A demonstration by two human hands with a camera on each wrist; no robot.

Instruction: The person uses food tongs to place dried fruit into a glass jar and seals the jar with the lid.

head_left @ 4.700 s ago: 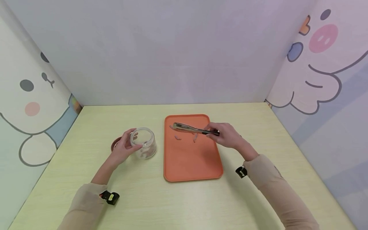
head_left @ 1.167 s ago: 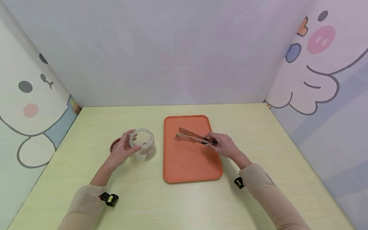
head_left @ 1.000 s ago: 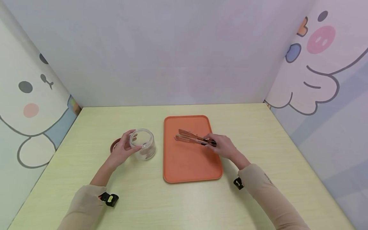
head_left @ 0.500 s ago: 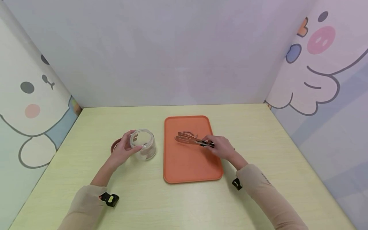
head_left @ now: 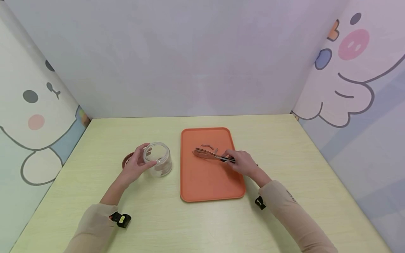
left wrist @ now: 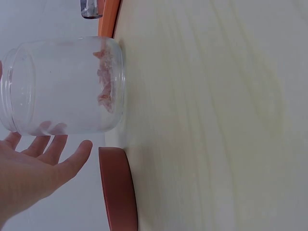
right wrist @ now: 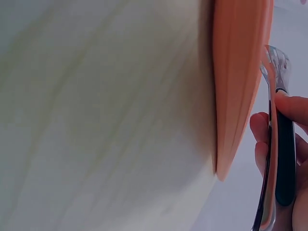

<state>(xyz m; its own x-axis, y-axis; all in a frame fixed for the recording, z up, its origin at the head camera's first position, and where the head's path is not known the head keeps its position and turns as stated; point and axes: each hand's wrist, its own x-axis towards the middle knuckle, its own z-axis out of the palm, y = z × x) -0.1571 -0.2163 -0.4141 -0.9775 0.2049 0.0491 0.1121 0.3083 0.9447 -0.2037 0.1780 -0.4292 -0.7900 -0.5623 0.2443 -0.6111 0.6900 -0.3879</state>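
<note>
On the left, my left hand [head_left: 136,166] grips a clear glass jar [head_left: 162,165] near its rim, thumb and fingers on opposite sides. Small pinkish pieces [left wrist: 106,82] lie at the jar's bottom in the left wrist view. Over the orange tray [head_left: 210,182], my right hand [head_left: 243,162] holds metal tongs [head_left: 207,154] by their black grips. The arms of the tongs are pressed close together, tips pointing left. Just behind them on the tray lie thin brownish-pink strips [head_left: 207,146]. Whether the tips pinch a piece, I cannot tell.
A reddish-brown lid [left wrist: 118,192] lies on the pale wooden table [head_left: 152,218] beside the jar, partly hidden by the left hand in the head view. A grey wall [head_left: 196,70] rises at the back, with cartoon-printed panels at both sides.
The tongs' arms, spread about a second ago, have come together, and the tongs have shifted slightly toward the front. Strips behind them are now uncovered. The left hand and jar stay put.
</note>
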